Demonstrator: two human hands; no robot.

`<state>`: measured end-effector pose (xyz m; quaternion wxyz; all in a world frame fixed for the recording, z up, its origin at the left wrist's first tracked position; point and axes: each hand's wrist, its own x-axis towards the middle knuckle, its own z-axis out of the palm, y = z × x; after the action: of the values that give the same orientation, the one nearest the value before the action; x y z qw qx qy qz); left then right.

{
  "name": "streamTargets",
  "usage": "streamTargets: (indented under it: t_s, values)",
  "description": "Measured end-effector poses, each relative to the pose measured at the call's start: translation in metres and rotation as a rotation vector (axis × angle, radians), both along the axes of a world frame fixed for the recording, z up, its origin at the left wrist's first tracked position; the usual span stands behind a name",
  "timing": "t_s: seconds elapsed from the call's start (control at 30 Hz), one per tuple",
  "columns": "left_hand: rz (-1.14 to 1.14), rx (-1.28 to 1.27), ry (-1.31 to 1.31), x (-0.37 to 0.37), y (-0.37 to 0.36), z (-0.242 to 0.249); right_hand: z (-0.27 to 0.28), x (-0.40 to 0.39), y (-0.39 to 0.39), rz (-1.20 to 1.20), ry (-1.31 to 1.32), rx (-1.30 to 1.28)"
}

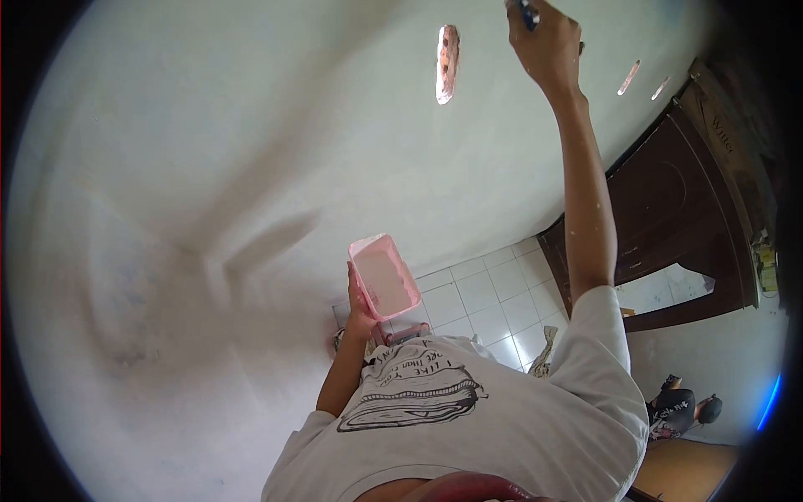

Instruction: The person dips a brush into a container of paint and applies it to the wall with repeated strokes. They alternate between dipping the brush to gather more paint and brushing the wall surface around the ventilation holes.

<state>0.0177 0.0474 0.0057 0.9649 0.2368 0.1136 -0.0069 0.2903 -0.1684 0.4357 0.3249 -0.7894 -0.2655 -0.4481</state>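
In the head view, the person's left hand (360,313), left of the lower centre of the frame, is clamped on the side of a pink container (412,293). The container is rectangular and open at the top, tilted in the frame, with a pale, smooth-looking substance (381,272) inside and smears along its rim.

The right hand (548,46) is raised to the top of the frame, well apart from the left, fingers curled around a small dark-blue object (528,14) that is partly hidden and cut by the frame edge; its kind cannot be told. Light specks dot the right forearm.

A pale wall (335,109) fills the left and top. An elongated reddish patch (447,64) marks it left of the right hand, and two narrower patches (629,77) (660,88) lie to its right. Dark brown woodwork (652,192) stands at right. Light floor tiles (502,289) show right of the container, with a crumpled cloth (545,351) near the printed shirt (477,427). At lower right are another person (676,410) and a blue light strip (769,403).
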Motion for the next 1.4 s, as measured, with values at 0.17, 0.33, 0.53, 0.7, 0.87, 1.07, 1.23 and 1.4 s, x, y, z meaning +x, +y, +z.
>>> streamTargets:
  t_s: [0.17,0.33,0.53,0.7,0.87,1.07,1.23,1.4]
  values:
    - [-0.074,-0.173,0.022,0.002,-0.001,0.021,-0.150,0.044,0.019,-0.045,0.056,0.032]
    - [0.125,0.267,-0.207,-0.014,-0.015,0.015,-0.350,0.035,-0.004,-0.038,0.397,-0.096]
    - [0.024,0.064,-0.085,-0.021,-0.020,0.025,-0.249,0.054,-0.019,-0.031,0.399,-0.309]
    - [-0.074,-0.173,-0.052,-0.015,-0.022,0.012,-0.097,0.008,-0.012,0.095,0.072,0.092]
    - [0.268,0.438,-0.359,-0.012,-0.051,0.023,-0.224,0.032,0.010,0.033,0.224,0.089]
    - [0.269,0.302,-0.245,-0.006,-0.046,0.022,-0.386,0.032,0.016,0.050,0.674,-0.006]
    - [0.245,0.161,-0.156,0.017,-0.064,0.032,-0.283,0.062,-0.024,0.138,0.619,-0.146]
    - [0.243,0.033,-0.096,0.025,-0.053,0.035,-0.207,0.050,-0.009,0.231,0.455,0.107]
